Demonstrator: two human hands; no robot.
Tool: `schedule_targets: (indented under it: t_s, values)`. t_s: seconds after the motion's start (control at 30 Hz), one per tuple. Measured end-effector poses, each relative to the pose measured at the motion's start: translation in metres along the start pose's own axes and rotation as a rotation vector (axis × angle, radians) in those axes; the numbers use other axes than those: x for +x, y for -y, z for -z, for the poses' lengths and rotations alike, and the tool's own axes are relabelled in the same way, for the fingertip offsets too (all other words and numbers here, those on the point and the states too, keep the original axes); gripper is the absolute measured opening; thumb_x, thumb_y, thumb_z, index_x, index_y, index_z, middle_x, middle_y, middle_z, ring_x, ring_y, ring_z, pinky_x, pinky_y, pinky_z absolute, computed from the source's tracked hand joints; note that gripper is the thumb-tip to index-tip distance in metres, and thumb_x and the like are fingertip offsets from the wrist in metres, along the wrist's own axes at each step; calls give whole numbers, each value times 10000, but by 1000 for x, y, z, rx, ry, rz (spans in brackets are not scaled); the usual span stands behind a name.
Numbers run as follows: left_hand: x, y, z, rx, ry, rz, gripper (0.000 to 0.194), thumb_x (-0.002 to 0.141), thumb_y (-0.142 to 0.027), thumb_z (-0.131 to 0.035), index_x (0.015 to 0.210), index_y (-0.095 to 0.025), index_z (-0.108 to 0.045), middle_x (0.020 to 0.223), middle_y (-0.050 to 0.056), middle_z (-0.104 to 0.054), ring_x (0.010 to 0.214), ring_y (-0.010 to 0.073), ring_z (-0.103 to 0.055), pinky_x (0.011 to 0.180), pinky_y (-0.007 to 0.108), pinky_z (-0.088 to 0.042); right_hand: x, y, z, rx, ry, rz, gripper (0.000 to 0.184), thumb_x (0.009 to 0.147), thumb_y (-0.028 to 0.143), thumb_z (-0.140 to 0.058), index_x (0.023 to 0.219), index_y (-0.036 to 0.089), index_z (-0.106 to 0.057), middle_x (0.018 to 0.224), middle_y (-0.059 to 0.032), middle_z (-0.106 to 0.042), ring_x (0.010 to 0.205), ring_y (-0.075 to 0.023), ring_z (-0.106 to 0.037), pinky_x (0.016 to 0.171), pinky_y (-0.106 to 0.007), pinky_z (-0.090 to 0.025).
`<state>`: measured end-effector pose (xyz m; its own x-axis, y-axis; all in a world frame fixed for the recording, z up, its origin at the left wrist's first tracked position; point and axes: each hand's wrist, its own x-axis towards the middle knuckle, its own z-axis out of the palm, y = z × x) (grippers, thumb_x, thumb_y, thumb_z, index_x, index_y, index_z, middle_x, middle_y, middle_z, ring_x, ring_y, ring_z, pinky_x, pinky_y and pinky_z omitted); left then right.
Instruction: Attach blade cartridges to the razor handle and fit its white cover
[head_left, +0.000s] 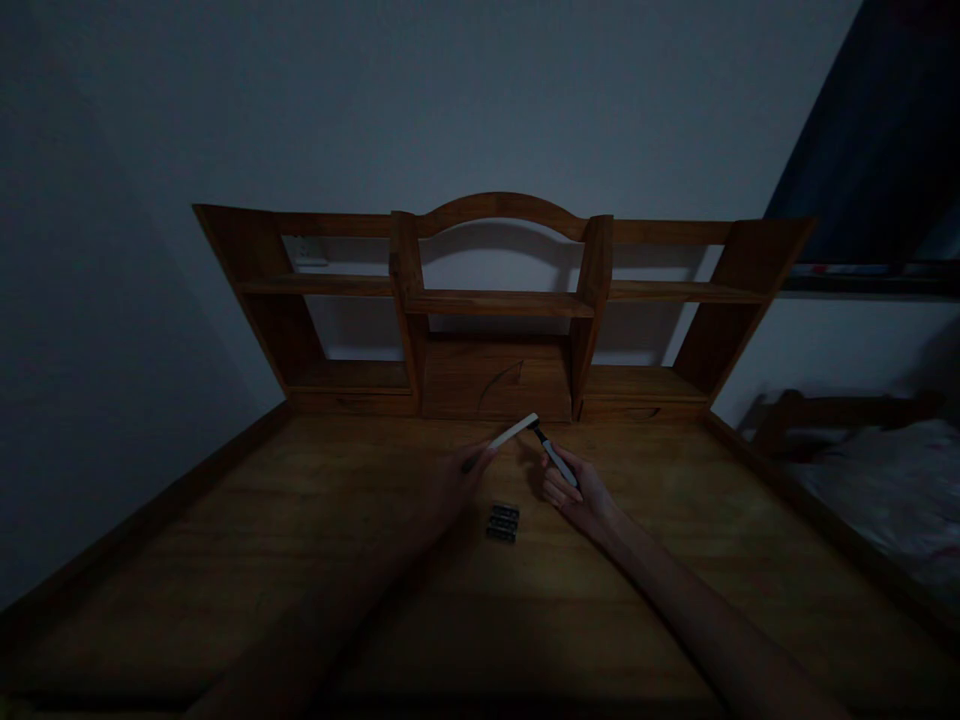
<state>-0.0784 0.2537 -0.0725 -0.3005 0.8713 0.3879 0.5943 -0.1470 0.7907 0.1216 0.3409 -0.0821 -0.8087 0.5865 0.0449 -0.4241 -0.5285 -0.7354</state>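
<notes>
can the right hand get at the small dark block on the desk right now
Probably not without letting go: the right hand is holding a grey-handled tool, though nothing seems to cover the dark block.

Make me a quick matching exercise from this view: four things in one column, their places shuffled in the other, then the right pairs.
Things
1. pale strip
2. grey-handled tool
3. small dark pack
4. wooden shelf unit

Places
A. lying on the desk, in neither hand
B. held in the right hand
C. standing along the far edge of the desk, in front of the wall
D. held in the left hand

Pairs: 1-D, 2-B, 3-A, 4-C
</notes>
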Motion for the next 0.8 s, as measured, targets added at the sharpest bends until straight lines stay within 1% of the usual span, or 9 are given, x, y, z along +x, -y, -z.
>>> schedule_targets:
  t_s: [0.1, 0.17, 0.3, 0.37, 0.47, 0.53, 0.67, 0.8]
  values:
    - [1, 1, 2, 25, -28, 33, 397, 877, -512, -476, 1058, -237, -699, 1015, 27, -730, 898, 214, -676, 810, 320, -509, 1, 0, 1, 16, 10, 3, 346, 962, 302, -366, 756, 150, -600, 295, 98, -259, 298, -76, -126, 367, -221, -193]
    - [1, 2, 2, 19, -41, 29, 398, 882, -514, -469, 1064, -242, -696, 1026, 28, -726, 917, 217, -674, 817, 326, -507, 1, 0, 0, 18, 9, 6, 346, 962, 296, -364, 756, 148, -601, 296, 97, -265, 299, -76, -127, 368, -219, -194]
    - [1, 1, 3, 12, 2, -35, 371, 881, -496, -487, 1090, -262, -685, 1060, 12, -717, 947, 205, -665, 861, 327, -497, 0, 1, 0, -3, 7, 13, 340, 959, 308, -369, 761, 150, -596, 297, 98, -260, 298, -76, -132, 377, -221, -202]
    - [1, 1, 3, 15, 11, -21, 368, 882, -493, -486, 1092, -265, -683, 1052, 15, -719, 935, 205, -669, 847, 330, -504, 0, 0, 1, -12, 10, 16, 326, 956, 309, -376, 772, 153, -595, 300, 99, -262, 299, -77, -142, 384, -224, -209]
    - [2, 3, 5, -8, -28, 20, 384, 880, -497, -485, 1092, -244, -683, 1059, 31, -717, 948, 212, -667, 852, 342, -508, 0, 0, 3, -13, 13, 14, 305, 949, 320, -397, 785, 156, -596, 302, 102, -265, 300, -76, -141, 389, -225, -208]
    - [2, 5, 5, -27, -33, 3, 394, 881, -494, -486, 1113, -235, -673, 1083, 31, -708, 979, 213, -657, 883, 350, -499, 1, -1, 4, -7, 20, 12, 304, 946, 328, -404, 785, 156, -597, 299, 103, -264, 300, -74, -132, 387, -226, -199]
    - [2, 5, 2, -19, 11, -56, 384, 887, -477, -486, 1135, -243, -663, 1105, 17, -700, 989, 216, -653, 891, 355, -495, 3, -2, 6, -15, 19, 13, 315, 946, 347, -406, 782, 159, -598, 295, 103, -259, 297, -76, -140, 386, -228, -195]
    - [2, 4, 1, -20, 22, -20, 398, 899, -492, -444, 1118, -250, -671, 1082, 8, -709, 980, 219, -657, 885, 364, -500, 3, -3, 6, -17, 7, 13, 311, 945, 346, -410, 774, 160, -593, 300, 104, -256, 299, -77, -140, 382, -227, -192]
